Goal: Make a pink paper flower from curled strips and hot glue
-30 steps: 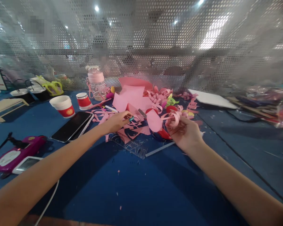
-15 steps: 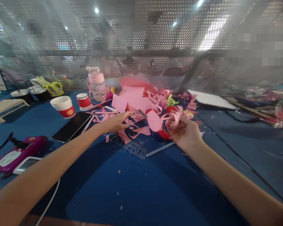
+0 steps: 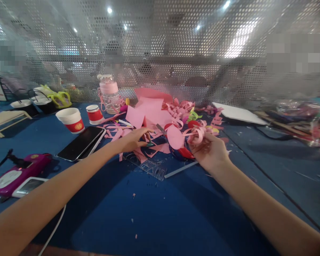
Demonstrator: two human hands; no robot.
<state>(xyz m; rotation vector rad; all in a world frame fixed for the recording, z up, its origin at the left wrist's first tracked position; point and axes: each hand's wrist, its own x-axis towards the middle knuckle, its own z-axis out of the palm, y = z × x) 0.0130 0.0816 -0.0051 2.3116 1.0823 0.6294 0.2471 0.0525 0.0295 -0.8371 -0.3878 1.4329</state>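
Left hand [image 3: 132,139], fingers curled lower than before, apart from thumb; right hand [image 3: 212,150], fingers clamped on pink paper curl [image 3: 201,133].

Pink paper curls [image 3: 198,134] loop above the grip of the right hand [image 3: 212,151]. A flat pink paper oval [image 3: 175,137] stands just left of them. A small green item [image 3: 149,144], partly hidden, sits by the left thumb tip.
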